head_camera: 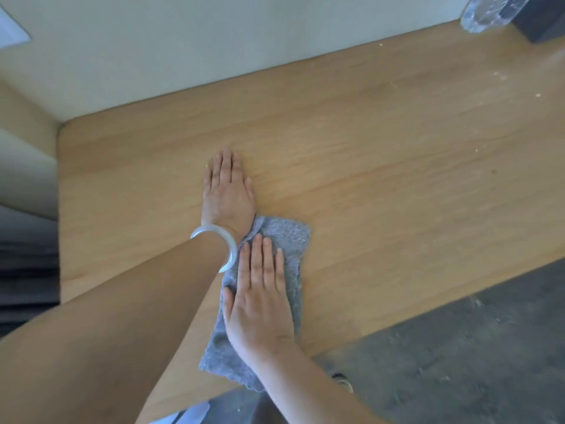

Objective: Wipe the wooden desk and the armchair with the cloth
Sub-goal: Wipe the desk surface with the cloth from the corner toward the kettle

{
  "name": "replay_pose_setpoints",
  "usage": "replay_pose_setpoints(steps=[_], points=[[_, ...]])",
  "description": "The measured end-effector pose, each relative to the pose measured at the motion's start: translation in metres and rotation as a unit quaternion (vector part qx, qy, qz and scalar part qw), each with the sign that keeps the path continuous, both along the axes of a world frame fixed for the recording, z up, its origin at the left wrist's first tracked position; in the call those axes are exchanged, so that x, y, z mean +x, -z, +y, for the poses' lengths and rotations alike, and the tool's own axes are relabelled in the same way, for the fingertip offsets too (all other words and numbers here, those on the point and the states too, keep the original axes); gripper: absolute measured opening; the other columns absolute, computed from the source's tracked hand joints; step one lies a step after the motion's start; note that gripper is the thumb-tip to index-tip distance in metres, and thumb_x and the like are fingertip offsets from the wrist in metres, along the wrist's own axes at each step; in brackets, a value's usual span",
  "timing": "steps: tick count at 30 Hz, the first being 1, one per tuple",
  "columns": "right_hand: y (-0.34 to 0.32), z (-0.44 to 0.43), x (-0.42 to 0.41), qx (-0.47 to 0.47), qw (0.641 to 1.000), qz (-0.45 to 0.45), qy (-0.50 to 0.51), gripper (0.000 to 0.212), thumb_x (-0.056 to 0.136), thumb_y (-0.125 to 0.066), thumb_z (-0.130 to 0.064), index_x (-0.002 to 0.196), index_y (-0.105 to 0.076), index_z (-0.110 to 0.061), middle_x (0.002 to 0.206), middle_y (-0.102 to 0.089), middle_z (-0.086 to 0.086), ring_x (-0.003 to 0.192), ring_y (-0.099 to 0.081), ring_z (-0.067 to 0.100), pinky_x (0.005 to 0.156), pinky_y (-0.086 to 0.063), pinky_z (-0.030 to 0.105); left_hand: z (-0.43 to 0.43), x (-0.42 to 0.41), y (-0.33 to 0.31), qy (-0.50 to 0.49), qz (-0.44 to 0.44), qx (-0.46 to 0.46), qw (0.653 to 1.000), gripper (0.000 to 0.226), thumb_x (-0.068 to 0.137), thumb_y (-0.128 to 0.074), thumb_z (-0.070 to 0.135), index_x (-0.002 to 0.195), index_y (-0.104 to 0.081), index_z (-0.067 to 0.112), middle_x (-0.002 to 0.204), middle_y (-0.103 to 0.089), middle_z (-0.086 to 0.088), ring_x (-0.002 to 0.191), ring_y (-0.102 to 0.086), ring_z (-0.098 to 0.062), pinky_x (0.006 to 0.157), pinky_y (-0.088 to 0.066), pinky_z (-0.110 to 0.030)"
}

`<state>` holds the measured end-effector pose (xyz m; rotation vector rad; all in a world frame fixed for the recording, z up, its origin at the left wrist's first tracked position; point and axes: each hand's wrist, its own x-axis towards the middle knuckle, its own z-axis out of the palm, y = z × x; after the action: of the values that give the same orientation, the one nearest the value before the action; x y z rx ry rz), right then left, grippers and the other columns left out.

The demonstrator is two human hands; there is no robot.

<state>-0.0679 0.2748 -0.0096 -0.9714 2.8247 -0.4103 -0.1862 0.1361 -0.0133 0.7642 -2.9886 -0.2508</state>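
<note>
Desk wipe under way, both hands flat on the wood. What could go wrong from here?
1. The cloth lies under the flat right hand, not pinched, and its near end reaches the desk edge, so a pull toward the person might slide it off.
2. Pale specks lie far to the right, and short strokes could miss them.
3. A wide sweep there might knock the clear bottle.

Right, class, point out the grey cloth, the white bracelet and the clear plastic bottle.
grey cloth [290,240]: head view, on its bare far corner.
white bracelet [211,229]: head view, on the top of the band.
clear plastic bottle [489,10]: head view, on its crinkled body.
</note>
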Motion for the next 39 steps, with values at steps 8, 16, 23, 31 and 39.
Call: replay_pose_setpoints(steps=[8,16,23,31,39], points=[[0.006,0.135,-0.121,0.069,0.990,0.036,0.114,0.063,0.100,-0.009,-0.039,0.154,-0.004,-0.007,0.162,0.000,0.009,0.150,0.004,0.019,0.122,-0.004,0.041,0.028,0.012,0.002,-0.028,-0.017,-0.022,0.999,0.058,0.102,-0.021,0.029,0.152,-0.011,0.001,0.161,-0.007,-0.014,0.149,-0.002,-0.027,0.121,-0.002,-0.041],[0.007,0.166,-0.079,0.042,0.994,0.043,-0.092,0.057,0.104,-0.019,-0.036,0.154,-0.013,-0.011,0.162,-0.008,0.003,0.150,-0.001,0.015,0.120,-0.010,0.038,0.136,0.037,0.008,0.033,0.004,0.034,0.999,0.058,0.099,-0.012,0.026,0.153,-0.006,0.007,0.163,-0.001,-0.007,0.150,0.004,-0.019,0.121,0.006,-0.035],[0.003,0.218,-0.176,0.119,0.973,0.043,0.191,0.061,0.100,-0.007,-0.036,0.153,0.006,-0.008,0.162,0.006,0.010,0.149,0.007,0.021,0.122,-0.003,0.041,0.140,0.036,0.008,0.026,0.019,0.009,0.999,0.060,0.098,-0.009,0.031,0.153,-0.015,0.007,0.162,-0.010,-0.005,0.150,-0.002,-0.019,0.121,0.004,-0.035],[0.005,0.152,-0.083,0.004,0.997,0.032,-0.074,0.058,0.103,-0.020,-0.039,0.154,-0.014,-0.011,0.162,-0.007,0.003,0.150,0.001,0.016,0.118,-0.007,0.041,0.142,0.036,-0.001,0.015,0.016,0.021,1.000,0.053,0.102,-0.020,0.025,0.152,-0.022,0.007,0.161,-0.017,-0.007,0.149,-0.009,-0.020,0.122,-0.006,-0.038],[0.002,0.296,-0.212,0.116,0.969,0.036,0.217,0.060,0.099,-0.001,-0.038,0.152,0.005,-0.012,0.162,0.004,0.007,0.149,0.006,0.018,0.122,-0.007,0.042,0.146,0.033,-0.004,0.004,0.011,-0.005,1.000,0.063,0.095,-0.014,0.034,0.150,-0.028,0.006,0.158,-0.024,-0.008,0.148,-0.017,-0.023,0.122,-0.007,-0.039]])
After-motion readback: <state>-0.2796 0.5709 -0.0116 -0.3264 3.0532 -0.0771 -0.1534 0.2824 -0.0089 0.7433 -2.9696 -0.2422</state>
